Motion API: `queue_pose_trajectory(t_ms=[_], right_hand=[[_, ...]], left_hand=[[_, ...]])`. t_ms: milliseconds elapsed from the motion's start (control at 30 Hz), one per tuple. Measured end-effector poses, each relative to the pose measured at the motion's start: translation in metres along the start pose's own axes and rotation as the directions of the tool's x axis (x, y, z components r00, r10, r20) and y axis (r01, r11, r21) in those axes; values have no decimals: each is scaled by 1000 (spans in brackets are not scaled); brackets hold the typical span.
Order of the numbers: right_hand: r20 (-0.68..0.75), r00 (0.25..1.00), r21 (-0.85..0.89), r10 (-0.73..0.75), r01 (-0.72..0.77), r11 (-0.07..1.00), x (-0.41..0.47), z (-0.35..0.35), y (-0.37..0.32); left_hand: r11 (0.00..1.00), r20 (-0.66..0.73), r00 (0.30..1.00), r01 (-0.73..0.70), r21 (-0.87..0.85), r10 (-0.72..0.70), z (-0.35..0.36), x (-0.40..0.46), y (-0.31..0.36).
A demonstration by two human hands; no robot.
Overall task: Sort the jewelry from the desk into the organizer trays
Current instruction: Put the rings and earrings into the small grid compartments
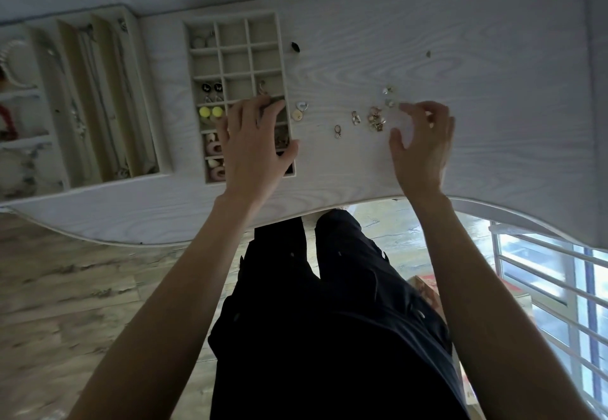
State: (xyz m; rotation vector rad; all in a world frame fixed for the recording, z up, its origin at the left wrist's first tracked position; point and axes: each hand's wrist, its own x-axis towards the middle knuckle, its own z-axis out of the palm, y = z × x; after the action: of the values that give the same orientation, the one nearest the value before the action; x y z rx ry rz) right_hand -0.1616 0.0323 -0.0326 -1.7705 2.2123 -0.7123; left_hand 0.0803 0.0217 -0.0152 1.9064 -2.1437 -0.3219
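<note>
Reaching over the white wood-grain desk (460,41), both bare hands are at work. The left hand (255,143) lies over the near right part of the grid tray (283,67), fingers spread and laid down across its cells, thumb out past the tray's right wall; whether it holds anything under the palm, I cannot tell. The right hand (422,143) hovers by the loose jewelry, fingers curled, thumb spread wide, its fingertips (406,109) just beside the farthest pieces; a pinch cannot be made out.

Between the hands on the bare desk lies the jewelry: a small gold cluster (376,121), a single earring (338,131) nearer the tray, another small piece (355,117) between them, and a pale round pair (300,110) just beside the tray's right wall. Two tiny pieces (389,95) lie beyond the cluster.

In the tray's left column, yellow balls (210,112) fill one cell, dark round earrings (211,87) the cell beyond, pink hoops (215,148) the nearer cells. To the left, the long-slot tray (144,90) holds chains. A dark bead (295,47) lies alone past the grid tray.
</note>
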Motion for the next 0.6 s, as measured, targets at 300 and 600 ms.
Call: queue_pose_trajectory(t_ms=[300, 600], right_hand=[[18, 999, 84, 27, -29, 996, 7, 15, -1], [41, 999, 190, 35, -42, 981, 12, -1, -8]], left_hand=[[1000, 20, 1000, -14, -27, 15, 6, 3, 6], [996, -49, 998, -36, -83, 32, 6, 3, 2]])
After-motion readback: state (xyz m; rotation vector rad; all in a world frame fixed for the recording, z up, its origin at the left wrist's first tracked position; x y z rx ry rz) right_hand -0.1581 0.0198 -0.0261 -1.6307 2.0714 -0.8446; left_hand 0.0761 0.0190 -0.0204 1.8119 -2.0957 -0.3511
